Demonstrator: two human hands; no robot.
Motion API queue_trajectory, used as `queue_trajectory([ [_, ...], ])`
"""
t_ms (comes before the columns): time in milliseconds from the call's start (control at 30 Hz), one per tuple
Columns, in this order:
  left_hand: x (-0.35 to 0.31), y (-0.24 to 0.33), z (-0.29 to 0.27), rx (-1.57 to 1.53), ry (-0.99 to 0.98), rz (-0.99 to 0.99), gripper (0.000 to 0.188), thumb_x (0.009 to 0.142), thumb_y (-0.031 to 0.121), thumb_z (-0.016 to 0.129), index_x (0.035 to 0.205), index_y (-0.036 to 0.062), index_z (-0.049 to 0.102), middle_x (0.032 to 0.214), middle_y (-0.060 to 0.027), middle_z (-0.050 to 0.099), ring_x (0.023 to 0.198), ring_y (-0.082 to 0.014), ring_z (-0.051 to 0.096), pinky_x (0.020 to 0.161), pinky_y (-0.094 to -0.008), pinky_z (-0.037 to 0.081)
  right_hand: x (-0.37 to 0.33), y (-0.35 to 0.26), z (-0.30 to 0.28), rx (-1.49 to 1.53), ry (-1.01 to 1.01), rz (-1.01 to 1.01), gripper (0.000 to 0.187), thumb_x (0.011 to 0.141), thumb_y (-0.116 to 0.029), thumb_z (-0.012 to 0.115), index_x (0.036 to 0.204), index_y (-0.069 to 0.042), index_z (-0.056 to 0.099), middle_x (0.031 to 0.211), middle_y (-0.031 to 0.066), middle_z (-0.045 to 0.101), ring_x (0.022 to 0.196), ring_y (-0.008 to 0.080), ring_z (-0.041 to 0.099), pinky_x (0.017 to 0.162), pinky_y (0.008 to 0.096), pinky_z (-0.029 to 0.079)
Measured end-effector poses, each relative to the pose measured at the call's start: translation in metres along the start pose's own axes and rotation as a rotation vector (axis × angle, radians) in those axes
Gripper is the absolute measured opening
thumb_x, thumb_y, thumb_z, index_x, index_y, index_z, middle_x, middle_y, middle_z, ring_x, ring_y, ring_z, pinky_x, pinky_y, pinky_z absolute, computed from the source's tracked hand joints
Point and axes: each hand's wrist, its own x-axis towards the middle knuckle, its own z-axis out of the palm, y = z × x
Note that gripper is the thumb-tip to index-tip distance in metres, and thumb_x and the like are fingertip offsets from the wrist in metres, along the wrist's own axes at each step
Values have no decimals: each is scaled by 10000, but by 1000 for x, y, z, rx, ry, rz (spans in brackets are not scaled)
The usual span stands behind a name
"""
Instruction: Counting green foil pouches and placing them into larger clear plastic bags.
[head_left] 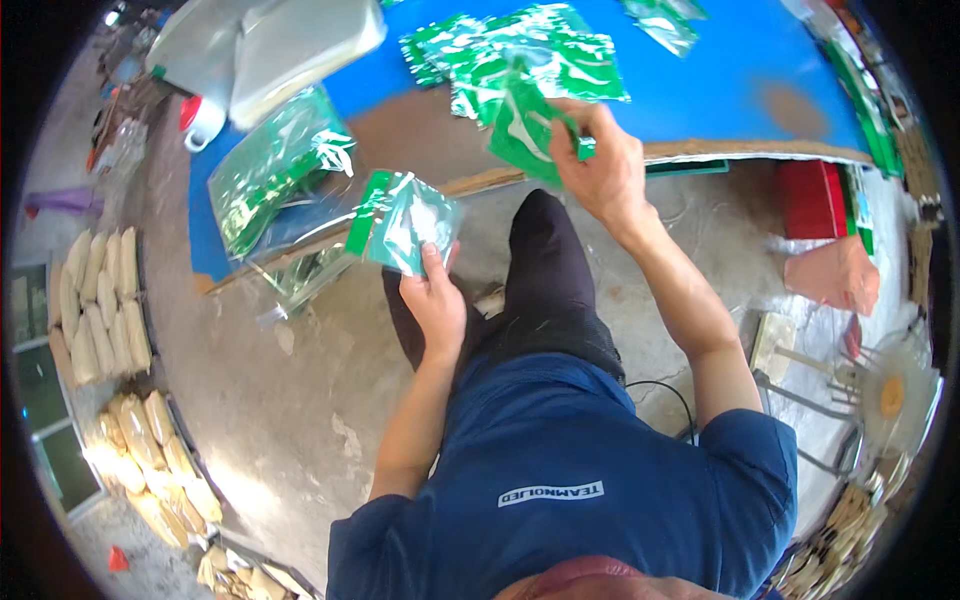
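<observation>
My left hand [436, 305] is closed on a clear plastic bag [405, 235] with a green header strip, thumb on top, just off the table's near edge. My right hand [603, 165] pinches a green plastic packet [527, 135] over that edge; motion blurs the packet a little. Beyond it lies a pile of shiny green and clear packets [590, 68] on the blue table [740, 60]. To the left of my left hand, a large clear bag [285, 165] with green packets inside rests on the table corner.
Two whitish plastic bins [300, 50] and a white jug with a red cap [202, 122] stand at the far left. Stacked filled sacks [105, 300] line the left side. On the right are a red box [808, 200] and a standing fan [890, 395].
</observation>
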Motion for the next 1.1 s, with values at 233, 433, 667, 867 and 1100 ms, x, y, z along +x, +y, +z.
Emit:
queue_trajectory([
  [233, -14, 45, 18, 147, -387, 256, 560, 1027, 265, 497, 1441, -89, 368, 1414, -187, 489, 1305, -249, 486, 1061, -371, 411, -34, -94, 8, 436, -489, 512, 328, 991, -266, 562, 1157, 3, 475, 921, 283, 684, 867, 455, 685, 723, 505, 549],
  [433, 2, 10, -7, -151, -31, -234, 361, 967, 19, 596, 1315, -22, 508, 1251, -119, 599, 1073, -183, 627, 924, -381, 580, -53, -61, 9, 421, -615, 289, 324, 948, -222, 656, 1198, -17, 644, 1251, 173, 640, 1121, 343, 640, 929, 402, 531],
  [667, 18, 32, -32, 646, -520, 346, 367, 882, -7, 671, 1246, 27, 636, 1394, -127, 556, 1179, -295, 599, 1000, -457, 490, -28, 47, -12, -385, -561, -436, 297, 840, -146, 717, 1130, -105, 670, 1296, 94, 624, 1328, 341, 483, 1101, 551, 355],
  [867, 31, 58, -23, 826, -773, 740, 328, 742, -3, 719, 1045, 119, 752, 1475, -173, 476, 1334, -418, 457, 1114, -457, 362, -14, -20, -22, 615, -1059, 252, 234, 995, -229, 570, 1077, -24, 649, 986, 180, 700, 879, 343, 684, 774, 417, 528],
  [1100, 17, 43, -53, 420, -306, 239, 308, 892, -21, 669, 1196, 4, 627, 1248, -115, 630, 1109, -213, 611, 988, -345, 461, -4, 34, 70, -351, -533, -345, 720, 850, -528, 673, 1327, -8, 527, 1344, 213, 550, 1278, 398, 489, 1060, 478, 397],
])
